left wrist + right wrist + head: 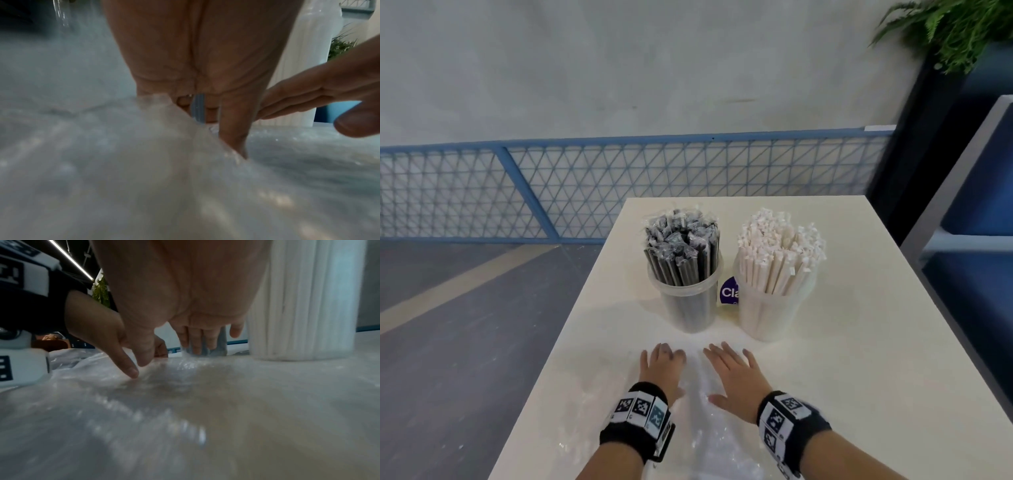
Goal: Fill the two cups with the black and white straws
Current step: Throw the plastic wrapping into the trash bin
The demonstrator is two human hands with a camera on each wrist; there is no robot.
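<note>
On the cream table (pixel 859 342), both cups stand full: black straws (pixel 681 246) left, white straws (pixel 780 250) right, a purple label (pixel 729 291) between. Before them, the left hand (pixel 662 368) and right hand (pixel 736 377) press flat, fingers spread, on clear plastic wrap (pixel 705 421), gripping nothing.

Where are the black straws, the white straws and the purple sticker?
black straws (pixel 681 240), head view, wrapped top ends
white straws (pixel 780 240), head view, paper-wrapped tops
purple sticker (pixel 729 291), head view, its part showing between the cups
</note>
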